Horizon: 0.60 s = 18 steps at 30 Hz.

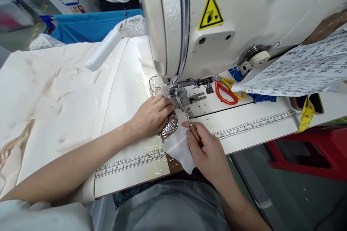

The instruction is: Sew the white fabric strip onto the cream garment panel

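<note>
The white cloth (177,144) is pressed flat by the left hand (151,115) just beside the presser foot (176,94), so it cannot slide. An awl (189,122) is pinched in the right hand (208,148), its tip kept at the foot to guide the edge.

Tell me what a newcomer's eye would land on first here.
The big white sewing machine fills the top right, its yellow warning sticker bright on the casing. Below it, the left hand presses a small white fabric piece near the needle, while the right hand grips a wooden-handled tool. Red and yellow scissors lie behind.
</note>
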Available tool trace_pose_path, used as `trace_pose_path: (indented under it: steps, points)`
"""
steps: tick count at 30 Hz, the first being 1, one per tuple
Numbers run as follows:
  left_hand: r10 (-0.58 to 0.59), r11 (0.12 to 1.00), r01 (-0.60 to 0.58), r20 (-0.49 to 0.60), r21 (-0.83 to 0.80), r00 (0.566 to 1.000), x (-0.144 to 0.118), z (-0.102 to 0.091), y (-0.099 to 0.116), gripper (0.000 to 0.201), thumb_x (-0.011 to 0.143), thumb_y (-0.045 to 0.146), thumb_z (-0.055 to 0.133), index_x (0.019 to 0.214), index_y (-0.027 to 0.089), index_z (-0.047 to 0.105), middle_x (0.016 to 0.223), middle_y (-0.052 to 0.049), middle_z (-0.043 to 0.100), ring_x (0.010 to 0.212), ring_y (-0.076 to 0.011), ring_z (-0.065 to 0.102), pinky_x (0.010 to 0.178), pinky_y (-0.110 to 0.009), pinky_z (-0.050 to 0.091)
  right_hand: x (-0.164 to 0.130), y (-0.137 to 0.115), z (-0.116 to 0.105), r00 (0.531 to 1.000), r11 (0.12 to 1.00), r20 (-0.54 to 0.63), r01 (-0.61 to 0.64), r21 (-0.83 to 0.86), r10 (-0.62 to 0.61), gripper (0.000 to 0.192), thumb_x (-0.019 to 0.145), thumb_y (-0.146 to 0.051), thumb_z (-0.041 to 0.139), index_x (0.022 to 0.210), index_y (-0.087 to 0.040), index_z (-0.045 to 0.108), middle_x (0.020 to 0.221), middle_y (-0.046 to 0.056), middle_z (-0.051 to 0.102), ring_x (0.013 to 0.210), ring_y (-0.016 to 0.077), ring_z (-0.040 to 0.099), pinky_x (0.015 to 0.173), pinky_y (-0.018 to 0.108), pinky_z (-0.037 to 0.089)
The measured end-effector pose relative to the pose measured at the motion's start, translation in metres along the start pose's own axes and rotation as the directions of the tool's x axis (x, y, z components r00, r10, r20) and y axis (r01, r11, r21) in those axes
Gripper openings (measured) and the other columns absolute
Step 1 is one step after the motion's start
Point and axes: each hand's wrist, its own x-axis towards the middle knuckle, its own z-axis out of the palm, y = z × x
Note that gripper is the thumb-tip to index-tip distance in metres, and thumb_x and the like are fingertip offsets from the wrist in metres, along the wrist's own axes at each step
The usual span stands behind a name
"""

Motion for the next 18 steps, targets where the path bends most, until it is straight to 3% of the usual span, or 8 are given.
trace_pose_path:
  steps: [11,18]
  points:
    - [-0.118,0.989,0.108,0.11,0.098,0.987,0.0008,0.0034,-0.0004,0.037,0.094,0.015,0.04,0.125,0.006,0.059,0.118,-0.019,0.06,0.107,-0.0309,0.056,0.081,-0.043,0.052,0.0044,-0.0013,0.0012,1.0,0.998,-0.016,-0.004,-0.055,0.004,0.027,0.096,-0.022,0.044,0.112,-0.019,0.065,0.089,0.005,0.077,0.078,0.0209,0.073,0.067,0.028,0.054]
    - [-0.184,0.979,0.169,0.146,0.112,0.972,0.0018,0.0024,0.0044,0.037,0.097,0.016,0.035,0.123,0.005,0.059,0.119,-0.018,0.06,0.104,-0.0278,0.055,0.082,-0.04,0.05,0.0027,0.0017,0.0009,0.991,0.991,-0.058,0.114,-0.073,-0.118,0.024,0.099,-0.025,0.045,0.113,-0.02,0.064,0.096,0.006,0.076,0.084,0.0203,0.073,0.071,0.027,0.055]
